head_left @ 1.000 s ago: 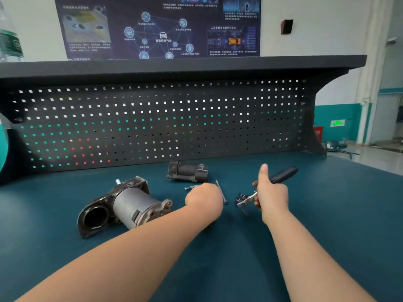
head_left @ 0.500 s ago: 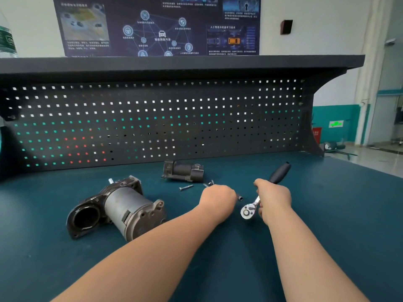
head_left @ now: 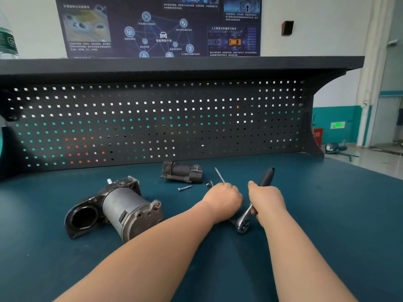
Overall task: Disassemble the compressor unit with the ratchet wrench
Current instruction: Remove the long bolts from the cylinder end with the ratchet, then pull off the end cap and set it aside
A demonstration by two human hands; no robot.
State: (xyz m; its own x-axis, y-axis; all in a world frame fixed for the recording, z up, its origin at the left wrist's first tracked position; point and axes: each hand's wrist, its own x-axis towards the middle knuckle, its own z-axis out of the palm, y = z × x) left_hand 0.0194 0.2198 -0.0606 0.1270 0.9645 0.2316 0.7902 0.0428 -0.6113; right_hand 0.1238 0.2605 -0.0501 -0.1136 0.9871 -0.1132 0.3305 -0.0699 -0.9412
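The right hand (head_left: 267, 198) grips the ratchet wrench (head_left: 254, 207) mid-handle, its head low by the left hand (head_left: 224, 199). The left hand is curled into a fist; whether it holds anything cannot be told. The compressor unit (head_left: 117, 209) lies on the bench (head_left: 327, 225), left of both hands.

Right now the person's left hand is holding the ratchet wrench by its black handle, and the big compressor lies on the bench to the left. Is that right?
Not quite. In the head view the right hand, not the left, holds the ratchet wrench by its black handle. The compressor does lie on the bench to the left.
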